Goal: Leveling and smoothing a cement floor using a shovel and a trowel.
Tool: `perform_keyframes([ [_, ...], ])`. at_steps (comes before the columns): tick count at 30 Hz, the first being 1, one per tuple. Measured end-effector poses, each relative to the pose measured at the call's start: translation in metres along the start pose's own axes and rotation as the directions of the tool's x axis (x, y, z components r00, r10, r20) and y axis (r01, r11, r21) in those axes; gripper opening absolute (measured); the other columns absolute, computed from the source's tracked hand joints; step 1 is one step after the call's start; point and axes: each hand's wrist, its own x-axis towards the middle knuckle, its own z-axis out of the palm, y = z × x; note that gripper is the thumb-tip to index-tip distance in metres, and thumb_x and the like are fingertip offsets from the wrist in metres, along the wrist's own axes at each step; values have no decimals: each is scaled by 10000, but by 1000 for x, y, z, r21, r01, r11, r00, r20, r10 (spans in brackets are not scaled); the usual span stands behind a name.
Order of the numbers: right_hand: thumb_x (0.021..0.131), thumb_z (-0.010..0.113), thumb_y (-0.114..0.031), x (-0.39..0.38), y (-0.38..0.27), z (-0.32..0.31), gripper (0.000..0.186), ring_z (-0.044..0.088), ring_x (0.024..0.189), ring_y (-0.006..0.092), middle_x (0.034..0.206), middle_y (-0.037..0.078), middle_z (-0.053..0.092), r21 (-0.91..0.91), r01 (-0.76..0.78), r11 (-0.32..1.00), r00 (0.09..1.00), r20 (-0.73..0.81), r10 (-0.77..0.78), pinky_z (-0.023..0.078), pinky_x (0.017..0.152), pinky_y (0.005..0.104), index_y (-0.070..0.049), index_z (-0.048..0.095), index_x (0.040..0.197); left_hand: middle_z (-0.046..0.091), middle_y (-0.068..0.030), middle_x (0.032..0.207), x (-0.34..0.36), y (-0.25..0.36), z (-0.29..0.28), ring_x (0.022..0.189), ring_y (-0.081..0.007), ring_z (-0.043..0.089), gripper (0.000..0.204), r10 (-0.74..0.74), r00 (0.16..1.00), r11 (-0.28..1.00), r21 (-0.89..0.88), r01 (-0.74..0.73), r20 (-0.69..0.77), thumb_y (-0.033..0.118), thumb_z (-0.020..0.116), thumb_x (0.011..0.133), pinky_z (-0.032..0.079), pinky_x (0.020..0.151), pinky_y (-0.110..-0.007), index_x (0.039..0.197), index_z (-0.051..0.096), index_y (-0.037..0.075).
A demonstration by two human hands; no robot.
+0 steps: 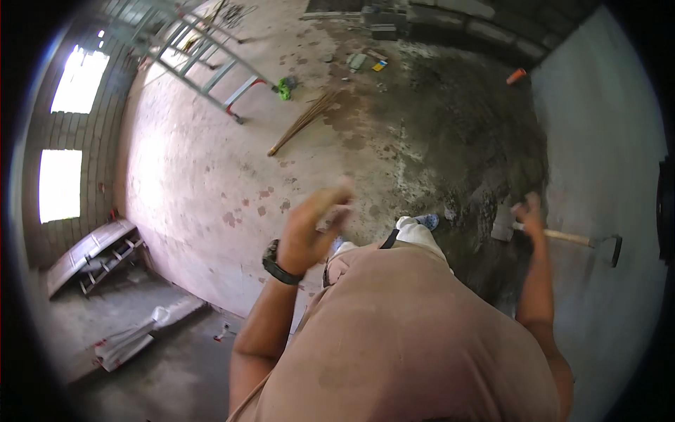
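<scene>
Stretching crosswise at the person's right, by the smooth grey wall (605, 133), a shovel-like tool (568, 238) points its flat, squarish grey blade (501, 224) left, its long axis running along a round wooden shaft, sloping slightly down rightward to a dark grip bar (616, 251). Blurred, the right hand (531, 213) overlaps the shaft near the blade, and whether it grasps the tool cannot be told, while the left hand (318, 228) is empty, its fingers loosely bent. Beyond lie rough, dark, damp-looking ground (457, 105), a bundle of thin sticks (307, 121) and a metal ladder (218, 74).
</scene>
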Motion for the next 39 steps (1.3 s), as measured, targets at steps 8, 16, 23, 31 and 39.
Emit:
perform_keyframes([
  [8, 822, 724, -361, -154, -164, 195, 667, 614, 917, 224, 1241, 139, 596, 117, -257, 959, 865, 470, 175, 508, 800, 369, -113, 472, 1388, 580, -92, 809, -62, 128, -165, 622, -296, 581, 505, 678, 724, 692, -224, -687, -128, 23, 539, 823, 473, 500, -397, 1293, 580, 200],
  [16, 837, 708, -352, -188, -247, 258, 601, 607, 862, 198, 1204, 124, 610, 126, -324, 938, 884, 394, 253, 506, 747, 354, -111, 505, 1349, 531, -73, 737, -124, 83, -224, 576, -288, 560, 505, 598, 656, 521, -398, -755, -460, 127, 551, 822, 432, 448, -399, 1319, 546, 214],
  [23, 849, 694, -343, -160, -270, 276, 545, 602, 813, 175, 1171, 110, 622, 146, -412, 899, 873, 346, 344, 505, 700, 341, -109, 534, 1315, 531, -76, 707, -87, 51, -256, 566, -300, 554, 422, 535, 673, 439, -512, -738, -510, 139, 553, 830, 433, 456, -411, 1248, 586, 189],
  [31, 862, 681, -335, -40, -357, 315, 491, 597, 764, 153, 1138, 97, 634, 157, -448, 880, 858, 352, 373, 504, 653, 329, -107, 562, 1281, 608, -100, 694, 26, 21, -214, 519, -172, 557, 764, 459, 723, -151, -847, -509, -516, 562, 801, 627, 489, 498, -276, 943, 623, -110],
  [39, 907, 598, -289, 118, -516, 298, 235, 552, 620, 113, 830, -2, 606, 349, -26, 937, 970, 237, -62, 430, 490, 271, -121, 631, 1067, 683, -149, 1024, 57, -156, -357, 862, -274, 676, 484, -37, 973, 980, -180, 79, 227, 153, 644, 852, 543, 747, -352, 1322, 553, 85],
])
